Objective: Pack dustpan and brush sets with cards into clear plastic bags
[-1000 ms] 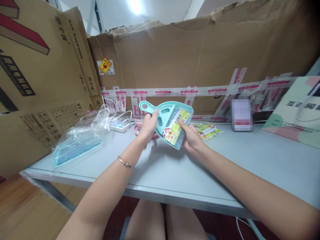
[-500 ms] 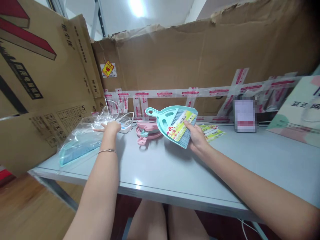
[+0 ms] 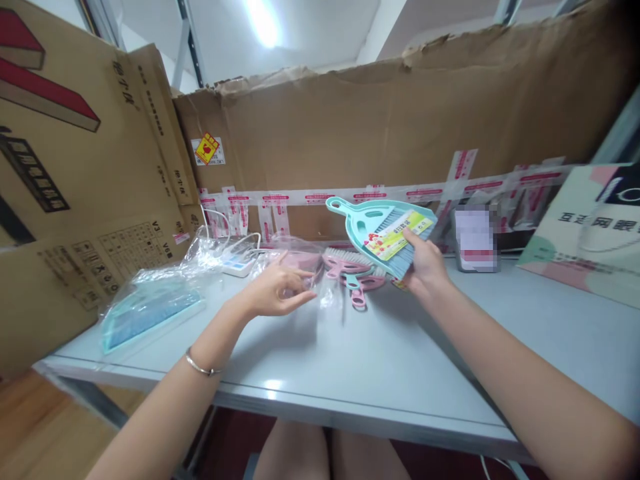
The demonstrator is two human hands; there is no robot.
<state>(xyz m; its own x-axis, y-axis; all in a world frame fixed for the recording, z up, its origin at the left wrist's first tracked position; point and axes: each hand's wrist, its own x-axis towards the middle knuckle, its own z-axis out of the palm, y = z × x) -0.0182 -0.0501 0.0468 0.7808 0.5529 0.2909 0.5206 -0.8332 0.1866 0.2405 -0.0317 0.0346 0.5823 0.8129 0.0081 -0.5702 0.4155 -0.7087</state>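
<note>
Above the bench (image 3: 380,373), toward one o'clock, the turquoise dustpan (image 3: 361,230) sits in the right hand (image 3: 425,263), its grip closed around the edge. At its eight o'clock, the left hand (image 3: 280,287) apparently handles clear plastic (image 3: 331,293), pinch unclear; steadiness seems needed.

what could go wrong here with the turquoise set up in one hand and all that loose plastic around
The turquoise dustpan-and-brush set is held at its bristle end by the right hand alone, so its unsupported handle end might tip or the set slip. That hand also covers part of the label, which could crease. Clear plastic by the left hand might snag the pile of pink and turquoise tools.
</note>
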